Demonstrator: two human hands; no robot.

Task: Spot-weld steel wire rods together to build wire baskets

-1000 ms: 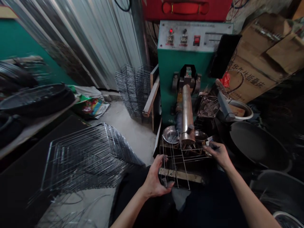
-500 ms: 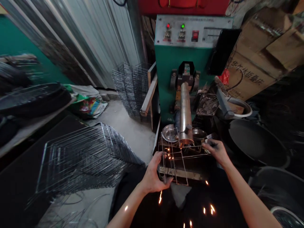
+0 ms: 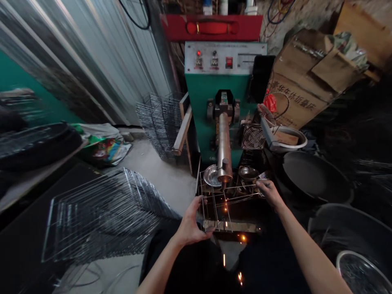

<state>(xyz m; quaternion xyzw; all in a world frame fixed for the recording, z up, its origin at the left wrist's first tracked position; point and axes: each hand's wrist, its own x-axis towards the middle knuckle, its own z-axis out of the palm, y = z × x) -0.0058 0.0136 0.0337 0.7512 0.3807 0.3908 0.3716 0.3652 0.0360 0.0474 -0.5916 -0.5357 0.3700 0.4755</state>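
Note:
Both of my hands hold a thin wire frame (image 3: 217, 210) under the copper-coloured cylinder (image 3: 224, 147) of a green machine (image 3: 199, 106). My left hand (image 3: 191, 224) grips the left side of the frame, thumb and fingers closed round its edge. At the frame's right end, my right hand (image 3: 269, 192) pinches the thin wires. The tip below the cylinder is at the wires, but contact is hard to make out. Orange sparks fall beneath the frame, in front of a wooden strip (image 3: 241, 226).
Stacked wire frames (image 3: 107, 216) stand at the left, with more (image 3: 159, 122) beside a wooden bar (image 3: 183, 132). A fan grille (image 3: 253, 136), a metal bowl (image 3: 248, 173), a white basin (image 3: 298, 139) and a large black pan (image 3: 315, 175) lie to the right.
The camera view has shifted, so the machine appears further left and lower. The green light on its panel has gone out. The sparks have changed position; both hands still hold the frame.

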